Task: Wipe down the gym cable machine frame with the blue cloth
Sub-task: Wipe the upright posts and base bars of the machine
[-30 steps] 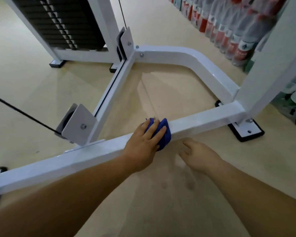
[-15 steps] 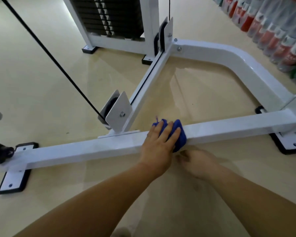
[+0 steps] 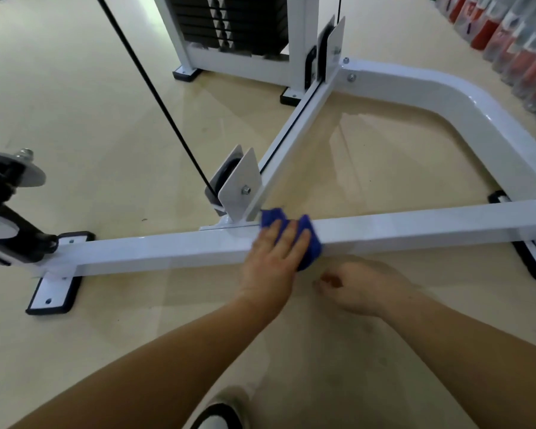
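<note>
The left hand [image 3: 273,258] lies flat, fingers extended, pressing the blue cloth [image 3: 313,243] onto the top face of the white horizontal frame bar [image 3: 415,227], just right of the pulley bracket [image 3: 240,184]. The right hand [image 3: 362,286] hangs loosely curled beside the bar, holding nothing. The red-labelled bottles [image 3: 514,35] at the upper right appear printed, but the writing is too blurred to read.

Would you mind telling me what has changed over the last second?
The left hand slid the blue cloth leftward along the white base bar, toward the pulley bracket. The right hand curled its fingers in. The cloth stays pressed on the bar; the right hand holds nothing.
</note>
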`<state>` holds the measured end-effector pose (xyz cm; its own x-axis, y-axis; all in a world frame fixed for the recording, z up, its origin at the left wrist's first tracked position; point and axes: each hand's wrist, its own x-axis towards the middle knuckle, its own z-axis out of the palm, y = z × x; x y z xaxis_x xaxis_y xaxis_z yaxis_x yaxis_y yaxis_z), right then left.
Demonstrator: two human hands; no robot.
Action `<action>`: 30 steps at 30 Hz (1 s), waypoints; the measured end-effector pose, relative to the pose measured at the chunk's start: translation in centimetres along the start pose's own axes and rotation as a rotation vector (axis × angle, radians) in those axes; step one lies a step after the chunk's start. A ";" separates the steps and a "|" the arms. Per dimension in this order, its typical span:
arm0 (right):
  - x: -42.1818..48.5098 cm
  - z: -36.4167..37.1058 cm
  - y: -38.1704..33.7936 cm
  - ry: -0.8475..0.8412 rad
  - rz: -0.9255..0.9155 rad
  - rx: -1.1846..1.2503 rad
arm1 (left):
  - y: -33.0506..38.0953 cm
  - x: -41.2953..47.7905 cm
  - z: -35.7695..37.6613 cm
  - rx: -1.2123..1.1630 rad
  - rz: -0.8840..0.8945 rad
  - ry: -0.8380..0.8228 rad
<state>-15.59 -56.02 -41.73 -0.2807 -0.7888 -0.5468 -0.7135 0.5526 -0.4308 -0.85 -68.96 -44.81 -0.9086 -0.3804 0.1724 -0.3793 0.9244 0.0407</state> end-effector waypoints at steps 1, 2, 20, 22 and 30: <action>-0.3 0.0 0.2 -0.010 -0.024 -0.013 | 1.8 1.0 0.0 -0.024 0.071 -0.019; -0.6 -0.1 0.5 -0.022 -0.036 -0.006 | 3.2 1.8 -0.2 -0.037 0.127 -0.035; -5.3 -4.7 7.5 0.002 0.213 0.227 | 0.4 1.4 -1.2 -0.218 -0.120 -0.075; -5.4 -4.6 7.5 0.012 0.205 0.236 | 0.6 0.1 -1.5 -0.154 -0.149 -0.111; -8.3 -5.1 6.3 0.146 0.272 0.552 | 9.0 7.0 -2.2 -0.390 -0.088 -0.197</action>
<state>-21.00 -47.35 -36.27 -0.5180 -0.6074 -0.6022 -0.1791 0.7655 -0.6180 -10.28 -63.24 -41.09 -0.9062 -0.4212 -0.0372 -0.3964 0.8155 0.4218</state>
